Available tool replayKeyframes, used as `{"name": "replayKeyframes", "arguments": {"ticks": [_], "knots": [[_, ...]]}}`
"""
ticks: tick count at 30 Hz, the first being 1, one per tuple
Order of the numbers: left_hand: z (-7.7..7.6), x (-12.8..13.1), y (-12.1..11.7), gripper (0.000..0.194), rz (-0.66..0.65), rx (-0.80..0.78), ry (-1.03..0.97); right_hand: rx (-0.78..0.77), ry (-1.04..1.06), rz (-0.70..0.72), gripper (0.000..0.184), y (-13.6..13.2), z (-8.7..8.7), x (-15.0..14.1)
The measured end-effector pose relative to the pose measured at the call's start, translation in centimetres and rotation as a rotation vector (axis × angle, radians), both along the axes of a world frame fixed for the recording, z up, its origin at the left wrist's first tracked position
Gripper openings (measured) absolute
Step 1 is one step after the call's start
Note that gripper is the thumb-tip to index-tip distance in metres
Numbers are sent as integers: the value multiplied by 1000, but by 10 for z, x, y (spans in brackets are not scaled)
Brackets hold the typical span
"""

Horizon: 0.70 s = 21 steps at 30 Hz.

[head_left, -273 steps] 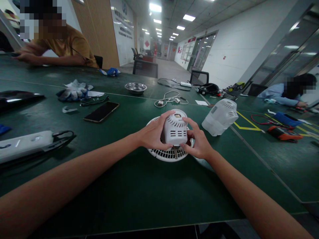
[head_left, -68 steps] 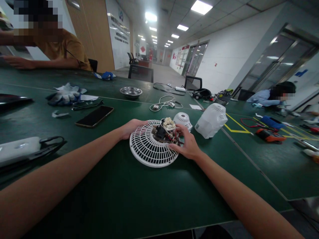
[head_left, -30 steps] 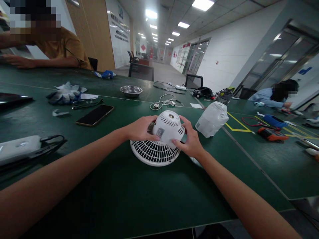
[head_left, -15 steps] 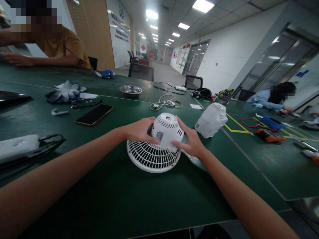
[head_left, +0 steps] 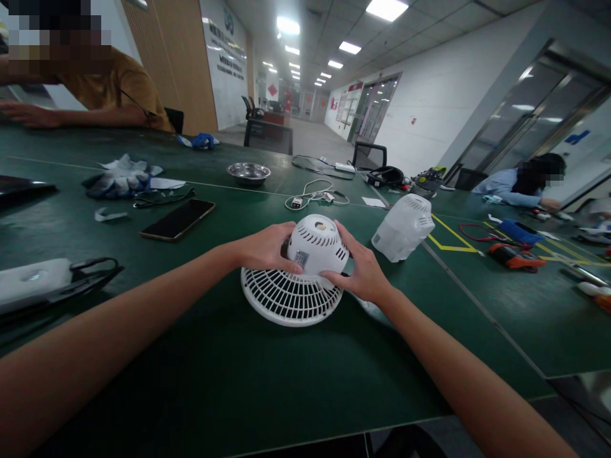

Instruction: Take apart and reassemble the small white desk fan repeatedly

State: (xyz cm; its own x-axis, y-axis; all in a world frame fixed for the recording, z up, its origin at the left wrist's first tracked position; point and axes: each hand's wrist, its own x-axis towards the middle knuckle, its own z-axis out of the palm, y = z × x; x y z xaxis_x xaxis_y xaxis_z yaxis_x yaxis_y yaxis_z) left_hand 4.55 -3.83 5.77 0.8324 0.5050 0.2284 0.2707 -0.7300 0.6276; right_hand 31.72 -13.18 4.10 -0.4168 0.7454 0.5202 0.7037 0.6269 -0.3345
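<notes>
Both hands grip a white fan motor cover (head_left: 319, 245), a rounded shell with vent slots, a small label and a hole in its top. My left hand (head_left: 271, 248) closes round its left side, thumb by the label. On the opposite side, my right hand (head_left: 363, 267) has its fingers behind the shell and its thumb across the front. Beneath the cover, a round white fan grille (head_left: 291, 302) lies on the green table (head_left: 267, 388). Whether the cover touches the grille is hidden by the hands. To the right stands a translucent white plastic housing (head_left: 403, 229).
A phone (head_left: 178, 219), gloves (head_left: 125, 175) and a white device (head_left: 35, 283) lie to the left. Farther back are a metal bowl (head_left: 249, 172) and a white cable (head_left: 317, 196). An orange multimeter (head_left: 515, 256) lies right. Two people sit across the table.
The right thumb has slid slightly left across the cover's front. Both hands still hold the cover over the grille; the whole view has shifted slightly.
</notes>
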Motion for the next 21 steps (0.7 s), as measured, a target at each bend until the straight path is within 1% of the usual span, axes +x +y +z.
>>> {"name": "replayKeyframes", "arguments": {"ticks": [2,5,7,9,11,13,14,16,21], "knots": [[-1,0,1,77,-12,60,-15,11,-8,-15,109,0,-1,0],[-5,1,2,75,32,157,-58,31,21,-9,114,3,-4,4],[-8,3,2,76,43,163,-114,-14,99,24,113,4,-7,7],[-12,6,1,90,-2,124,-166,-125,205,63,107,3,-9,9],[-15,9,-2,114,-59,104,-200,-242,296,106,99,1,-10,8],[-18,13,-7,136,-71,121,-223,-310,351,152,95,-2,-10,7],[-18,15,-10,142,-64,131,-233,-326,372,169,94,-4,-10,6],[-20,19,-15,146,-41,153,-245,-342,412,178,93,-6,-10,4],[-21,29,-25,141,3,214,-267,-345,468,160,93,-6,-11,4]]}}
